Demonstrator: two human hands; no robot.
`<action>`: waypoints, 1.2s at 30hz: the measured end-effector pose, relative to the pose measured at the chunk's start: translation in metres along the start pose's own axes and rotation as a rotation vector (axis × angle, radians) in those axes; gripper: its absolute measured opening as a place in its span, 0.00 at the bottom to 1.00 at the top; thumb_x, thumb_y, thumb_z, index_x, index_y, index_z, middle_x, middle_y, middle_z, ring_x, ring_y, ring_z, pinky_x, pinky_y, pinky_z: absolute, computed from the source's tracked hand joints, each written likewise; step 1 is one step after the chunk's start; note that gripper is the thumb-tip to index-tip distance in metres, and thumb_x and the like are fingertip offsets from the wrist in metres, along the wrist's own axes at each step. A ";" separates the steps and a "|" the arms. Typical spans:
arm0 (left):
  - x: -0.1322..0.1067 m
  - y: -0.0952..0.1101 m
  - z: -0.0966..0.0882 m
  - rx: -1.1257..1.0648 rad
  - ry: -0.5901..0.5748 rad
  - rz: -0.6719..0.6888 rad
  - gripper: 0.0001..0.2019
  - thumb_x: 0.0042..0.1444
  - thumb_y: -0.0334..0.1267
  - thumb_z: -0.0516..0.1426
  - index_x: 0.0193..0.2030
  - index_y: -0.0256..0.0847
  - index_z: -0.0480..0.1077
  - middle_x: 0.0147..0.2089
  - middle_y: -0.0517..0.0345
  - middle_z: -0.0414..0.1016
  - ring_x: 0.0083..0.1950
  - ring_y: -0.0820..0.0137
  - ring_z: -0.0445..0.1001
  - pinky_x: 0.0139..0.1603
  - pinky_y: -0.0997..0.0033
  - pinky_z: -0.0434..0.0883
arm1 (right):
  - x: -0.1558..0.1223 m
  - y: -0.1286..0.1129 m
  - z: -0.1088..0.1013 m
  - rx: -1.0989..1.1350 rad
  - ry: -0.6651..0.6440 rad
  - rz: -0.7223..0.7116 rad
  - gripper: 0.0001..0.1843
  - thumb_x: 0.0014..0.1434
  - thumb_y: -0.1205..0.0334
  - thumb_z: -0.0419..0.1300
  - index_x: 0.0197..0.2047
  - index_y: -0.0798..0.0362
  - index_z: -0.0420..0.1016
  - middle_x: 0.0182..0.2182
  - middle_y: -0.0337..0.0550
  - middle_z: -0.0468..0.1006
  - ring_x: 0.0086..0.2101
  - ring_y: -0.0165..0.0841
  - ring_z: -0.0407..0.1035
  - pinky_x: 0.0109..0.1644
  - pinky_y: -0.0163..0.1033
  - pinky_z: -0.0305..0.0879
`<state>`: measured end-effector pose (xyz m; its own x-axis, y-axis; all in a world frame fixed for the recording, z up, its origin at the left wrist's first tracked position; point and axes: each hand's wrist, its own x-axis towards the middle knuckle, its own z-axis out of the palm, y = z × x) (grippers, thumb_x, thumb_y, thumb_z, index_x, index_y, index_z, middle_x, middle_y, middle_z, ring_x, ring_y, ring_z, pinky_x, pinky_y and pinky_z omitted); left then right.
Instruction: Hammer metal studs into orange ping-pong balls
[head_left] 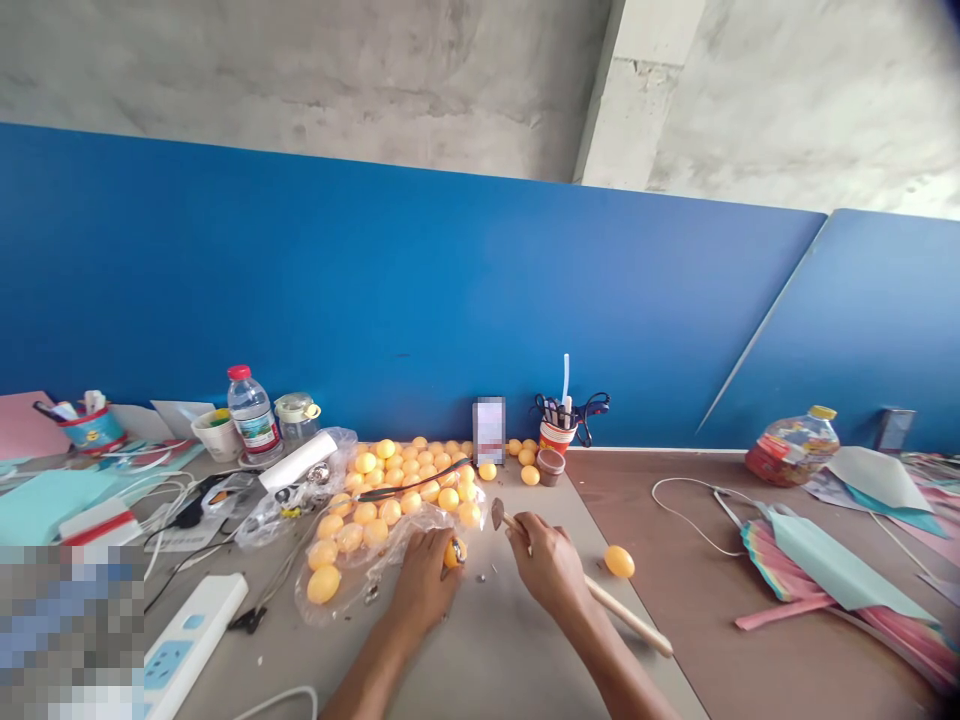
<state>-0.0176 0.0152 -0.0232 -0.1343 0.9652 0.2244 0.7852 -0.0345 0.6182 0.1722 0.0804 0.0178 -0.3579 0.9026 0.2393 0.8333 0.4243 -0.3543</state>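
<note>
My left hand (425, 572) rests on the grey table and is closed on an orange ping-pong ball (454, 552) with a small metal piece on it. My right hand (546, 562) grips a small hammer (498, 514) with a long wooden handle (628, 618); its metal head sits just right of the held ball. A heap of orange balls (409, 482) lies behind my left hand, partly on a clear plastic bag (352, 560). One loose ball (619, 561) lies right of my right hand.
Behind stand a water bottle (253, 413), a cup of pens and scissors (559, 425) and a blue partition (450, 300). A white power strip (191, 640) and cables lie at left. At right lie a folded paper fan (840, 580) and a plastic jar (793, 447).
</note>
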 end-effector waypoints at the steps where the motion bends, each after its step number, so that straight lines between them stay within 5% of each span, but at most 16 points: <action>1: 0.000 -0.001 0.001 -0.013 0.009 0.004 0.18 0.50 0.31 0.52 0.50 0.40 0.69 0.48 0.51 0.76 0.51 0.58 0.69 0.56 0.56 0.64 | 0.003 0.005 0.001 -0.022 0.005 0.019 0.09 0.65 0.63 0.50 0.40 0.53 0.71 0.36 0.43 0.80 0.34 0.34 0.73 0.43 0.37 0.55; 11: -0.002 -0.006 0.005 -0.043 0.081 0.020 0.17 0.52 0.31 0.53 0.49 0.41 0.70 0.46 0.50 0.77 0.50 0.58 0.70 0.54 0.56 0.69 | 0.012 0.025 0.022 -0.158 -0.097 0.100 0.08 0.62 0.65 0.53 0.39 0.54 0.73 0.39 0.48 0.78 0.43 0.39 0.71 0.45 0.40 0.56; 17: -0.001 -0.007 0.004 -0.032 0.077 0.030 0.17 0.52 0.33 0.54 0.50 0.41 0.70 0.45 0.50 0.77 0.49 0.58 0.71 0.52 0.56 0.69 | 0.007 0.014 0.019 -0.007 0.042 0.007 0.14 0.62 0.68 0.51 0.49 0.54 0.73 0.46 0.51 0.74 0.44 0.38 0.70 0.46 0.39 0.60; 23: 0.001 -0.010 0.005 -0.080 0.107 0.045 0.16 0.54 0.36 0.54 0.51 0.43 0.70 0.48 0.50 0.77 0.51 0.58 0.72 0.57 0.53 0.67 | -0.010 -0.013 0.013 0.197 -0.293 -0.308 0.11 0.58 0.70 0.52 0.36 0.53 0.76 0.35 0.43 0.78 0.37 0.33 0.72 0.39 0.33 0.60; 36: 0.003 -0.014 0.006 -0.130 0.126 0.026 0.16 0.52 0.34 0.54 0.49 0.42 0.69 0.46 0.50 0.77 0.49 0.58 0.72 0.53 0.55 0.69 | -0.014 -0.022 0.017 0.055 -0.383 -0.180 0.17 0.54 0.75 0.49 0.39 0.57 0.78 0.39 0.50 0.79 0.37 0.37 0.73 0.37 0.36 0.59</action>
<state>-0.0254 0.0201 -0.0363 -0.1957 0.9238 0.3292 0.7056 -0.1005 0.7014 0.1517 0.0591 0.0071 -0.6346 0.7713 -0.0482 0.7236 0.5711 -0.3877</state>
